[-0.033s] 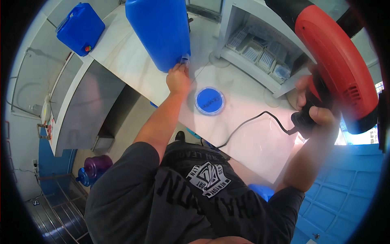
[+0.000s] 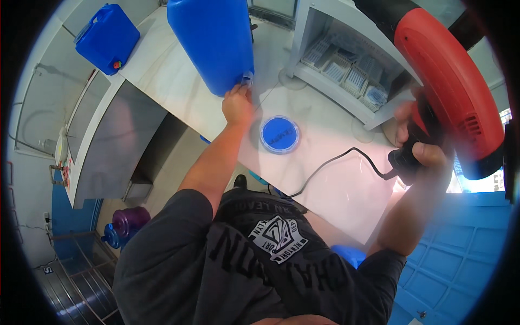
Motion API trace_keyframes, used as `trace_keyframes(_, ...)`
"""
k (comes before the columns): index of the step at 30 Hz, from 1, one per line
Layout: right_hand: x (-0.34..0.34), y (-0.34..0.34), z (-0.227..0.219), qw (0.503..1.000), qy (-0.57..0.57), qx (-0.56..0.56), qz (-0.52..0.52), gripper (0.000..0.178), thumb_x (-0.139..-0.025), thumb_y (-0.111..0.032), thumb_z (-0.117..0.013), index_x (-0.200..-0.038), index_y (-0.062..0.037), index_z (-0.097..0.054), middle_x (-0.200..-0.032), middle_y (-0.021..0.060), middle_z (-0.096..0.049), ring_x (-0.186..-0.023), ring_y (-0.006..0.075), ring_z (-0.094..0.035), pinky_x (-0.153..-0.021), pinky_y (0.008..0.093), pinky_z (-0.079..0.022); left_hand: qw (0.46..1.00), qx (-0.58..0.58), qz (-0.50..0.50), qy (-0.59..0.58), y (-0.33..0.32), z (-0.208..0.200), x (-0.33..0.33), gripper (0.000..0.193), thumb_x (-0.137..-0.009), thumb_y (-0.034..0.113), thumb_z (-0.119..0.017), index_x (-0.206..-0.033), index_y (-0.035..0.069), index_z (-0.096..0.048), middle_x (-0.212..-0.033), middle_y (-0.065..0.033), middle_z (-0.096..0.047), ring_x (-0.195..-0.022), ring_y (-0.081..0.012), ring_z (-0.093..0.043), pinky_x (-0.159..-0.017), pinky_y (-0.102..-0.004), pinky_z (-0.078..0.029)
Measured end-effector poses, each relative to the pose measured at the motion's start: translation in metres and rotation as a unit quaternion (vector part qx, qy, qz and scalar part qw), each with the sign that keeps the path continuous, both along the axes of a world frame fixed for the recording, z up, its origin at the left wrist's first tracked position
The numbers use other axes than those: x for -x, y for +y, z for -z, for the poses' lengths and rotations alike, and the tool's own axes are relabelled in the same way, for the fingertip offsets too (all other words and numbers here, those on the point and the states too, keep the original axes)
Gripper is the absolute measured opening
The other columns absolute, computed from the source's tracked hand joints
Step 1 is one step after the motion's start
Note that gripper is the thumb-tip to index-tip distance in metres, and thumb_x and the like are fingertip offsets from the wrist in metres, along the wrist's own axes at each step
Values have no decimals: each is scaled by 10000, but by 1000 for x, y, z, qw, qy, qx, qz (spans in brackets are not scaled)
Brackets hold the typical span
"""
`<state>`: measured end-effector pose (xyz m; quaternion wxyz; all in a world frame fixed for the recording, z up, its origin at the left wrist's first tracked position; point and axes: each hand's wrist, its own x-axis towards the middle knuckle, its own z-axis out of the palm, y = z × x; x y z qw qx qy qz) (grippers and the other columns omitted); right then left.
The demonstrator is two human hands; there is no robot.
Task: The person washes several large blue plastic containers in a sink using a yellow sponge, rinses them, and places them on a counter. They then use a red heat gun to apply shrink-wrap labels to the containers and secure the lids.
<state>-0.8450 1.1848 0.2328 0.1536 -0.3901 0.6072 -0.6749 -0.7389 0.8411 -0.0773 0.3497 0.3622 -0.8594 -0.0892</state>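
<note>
A large blue container [image 2: 214, 40] is seen standing on the white tabletop [image 2: 336, 179], its lower end turned toward the person; the left hand [image 2: 237, 105] is laid against that lower end, where a small pale cap or spout [image 2: 247, 79] is pinched at the fingertips; the left grip is closed around this small part, though exactly how tightly cannot be told, since the fingers are seen from behind. A round blue lid [image 2: 279, 134] is found lying flat on the tabletop just beside the left hand, apart from the container and untouched by either hand.

A red and black heat gun [image 2: 449, 81] is held up close to the camera on the right; its black handle is wrapped fully by the right hand [image 2: 420, 149], the grip being closed firmly around it; a black cable [image 2: 330, 168] is seen running from the foot of the handle across the tabletop toward the near edge.

A white shelf unit [image 2: 336, 65] with small trays is placed at the back of the tabletop, beyond the lid; a smaller blue jerrycan [image 2: 107, 38] is set at the far left end; a purple bottle [image 2: 130, 219] is seen on the floor below.
</note>
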Motion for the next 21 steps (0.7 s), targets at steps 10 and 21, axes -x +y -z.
trace_keyframes(10, -1, -4, 19, 1000, -9, 9, -26, 714, -581, -127, -677, -1240, 104, -527, -959, 196, -677, -681, 172, -619, -650, 281, -522, 994, -45, 80, -66, 13, 31, 7, 658, -886, 335, -641, -1357, -53, -396, -1382, -254, -447, -1258, -374, -470, -1042, -536, -327)
trace_keyframes(21, -5, -17, 55, 983, -91, -157, -21, 587, -726, -136, -677, -1256, 66, -523, -1020, 195, -680, -738, 177, -626, -676, 292, -518, 952, -171, -22, 252, 15, -7, 38, 623, -845, 228, -734, -1313, -57, -438, -1273, -260, -553, -1193, -414, -539, -1014, -437, -425)
